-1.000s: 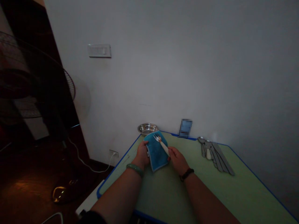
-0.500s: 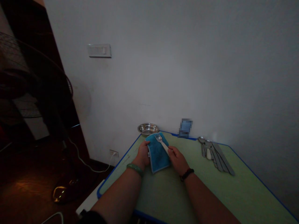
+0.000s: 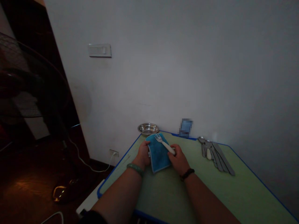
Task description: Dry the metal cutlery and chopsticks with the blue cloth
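My left hand (image 3: 143, 154) grips the left edge of a blue terry towel (image 3: 158, 154), which lies folded on the table. My right hand (image 3: 178, 160) closes around the end of a white-handled fork's handle. The fork (image 3: 163, 144) rests across the top of the towel with its metal tines pointing to the far left. The hands stand on either side of the towel, and a jade-green bangle (image 3: 135, 169) circles my left wrist. A dark beaded band (image 3: 187, 174) circles my right wrist.
On the green, blue-edged table (image 3: 198, 189), several pieces of cutlery (image 3: 216, 157) lie at the right. A steel bowl (image 3: 148, 129) stands past the far corner, beside a blurred blue object (image 3: 186, 128). A standing fan (image 3: 28, 84) occupies the dark left side.
The fork has swung so its handle points further right and lies flatter over the towel. The towel has settled lower and flatter on the table, while both hands keep their hold.
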